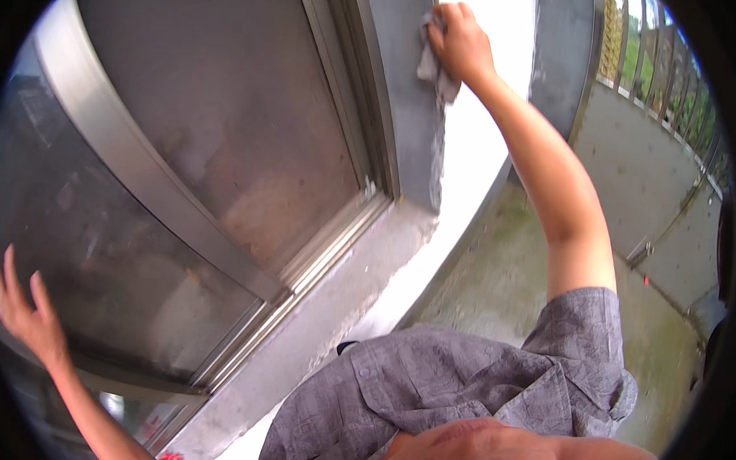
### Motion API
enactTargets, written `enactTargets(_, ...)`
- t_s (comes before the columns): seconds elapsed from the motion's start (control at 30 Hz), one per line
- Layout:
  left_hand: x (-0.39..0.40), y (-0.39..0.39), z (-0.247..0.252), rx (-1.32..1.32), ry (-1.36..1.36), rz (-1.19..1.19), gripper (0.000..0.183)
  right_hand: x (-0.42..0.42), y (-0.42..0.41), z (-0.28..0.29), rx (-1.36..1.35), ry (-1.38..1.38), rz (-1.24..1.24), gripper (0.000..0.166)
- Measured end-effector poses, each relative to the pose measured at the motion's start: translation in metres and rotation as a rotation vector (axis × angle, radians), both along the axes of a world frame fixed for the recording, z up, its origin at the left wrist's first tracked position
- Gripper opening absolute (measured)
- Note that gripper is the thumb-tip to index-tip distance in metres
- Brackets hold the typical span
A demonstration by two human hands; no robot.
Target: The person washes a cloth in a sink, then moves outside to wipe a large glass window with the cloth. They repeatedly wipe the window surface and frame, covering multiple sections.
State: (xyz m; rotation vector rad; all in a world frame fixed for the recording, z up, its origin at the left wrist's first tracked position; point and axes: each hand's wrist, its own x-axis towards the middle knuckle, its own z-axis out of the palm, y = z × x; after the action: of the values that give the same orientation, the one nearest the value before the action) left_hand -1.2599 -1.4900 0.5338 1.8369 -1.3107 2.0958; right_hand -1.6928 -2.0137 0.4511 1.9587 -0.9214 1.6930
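My right hand (466, 42) is raised and closed around a grey cloth (431, 65). It presses the cloth on the edge where the grey window reveal (412, 110) meets the white wall (468, 136). On the other side, my left hand (21, 321) has its fingers spread and holds nothing. It is in front of the sliding window's glass (141, 271); whether it touches the pane I cannot tell. A metal window frame upright (122, 142) stands between the two hands, beside another pane (226, 103).
A rough concrete sill (342, 284) runs below the metal window track (318, 258). To the right lie a damp concrete floor (482, 276) and a low wall (638, 160) topped by metal railings (665, 76). Something red (171, 459) shows at the bottom left.
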Motion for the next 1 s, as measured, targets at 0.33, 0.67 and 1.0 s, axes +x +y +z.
enactTargets(0.33,-0.079,-0.169,-0.036,-0.009,0.098,-0.407,0.053,-0.067,0.033,0.138,0.117,0.008,-0.111,0.028)
enactTargets(0.67,-0.145,-0.266,-0.022,0.166,0.046,-0.725,0.049,-0.056,0.023,0.123,0.110,0.507,-0.170,0.015)
enactTargets(1.0,-0.268,-0.407,0.002,0.247,0.367,-1.108,0.034,-0.093,0.065,0.072,0.325,0.828,-0.114,0.019)
